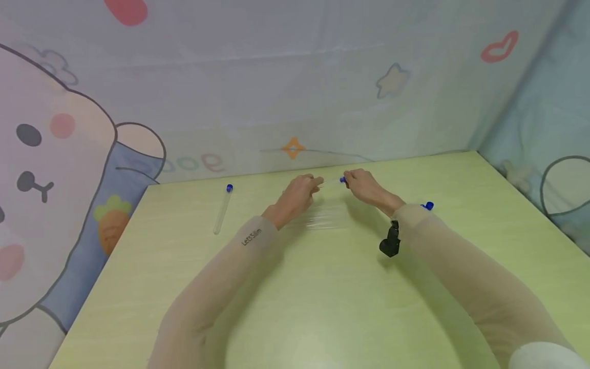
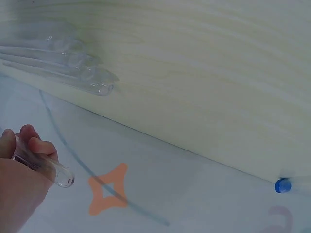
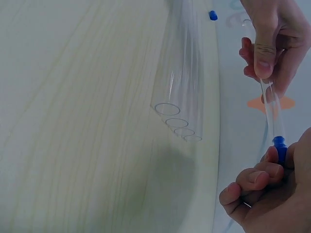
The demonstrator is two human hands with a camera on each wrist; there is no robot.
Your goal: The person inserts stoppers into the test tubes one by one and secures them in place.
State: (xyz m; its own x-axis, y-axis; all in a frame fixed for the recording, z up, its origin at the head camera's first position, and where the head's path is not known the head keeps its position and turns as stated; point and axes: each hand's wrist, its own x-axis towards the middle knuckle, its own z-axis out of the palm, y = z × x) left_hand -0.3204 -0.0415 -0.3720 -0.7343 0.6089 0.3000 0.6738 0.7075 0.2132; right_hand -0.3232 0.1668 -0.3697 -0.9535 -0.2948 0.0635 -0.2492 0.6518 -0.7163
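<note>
My left hand [image 1: 298,197] grips a clear test tube [image 3: 270,111] near its middle, above the back of the table. The tube's rounded end sticks out past the fingers in the left wrist view. At the other end, my right hand [image 1: 366,187] pinches a blue cap [image 3: 279,145], which sits at the tube's mouth. Below the hands, several uncapped clear test tubes [image 3: 177,92] lie side by side on the table, their open ends toward the right. The blue cap is partly hidden by the right fingers.
On the left of the table [image 1: 295,307] lies another test tube [image 1: 223,212] with a blue cap on it. Blue caps [image 1: 428,205] are beside the right forearm, partly covered by the sleeve. A printed cloth [image 1: 322,102] hangs behind the table's back edge.
</note>
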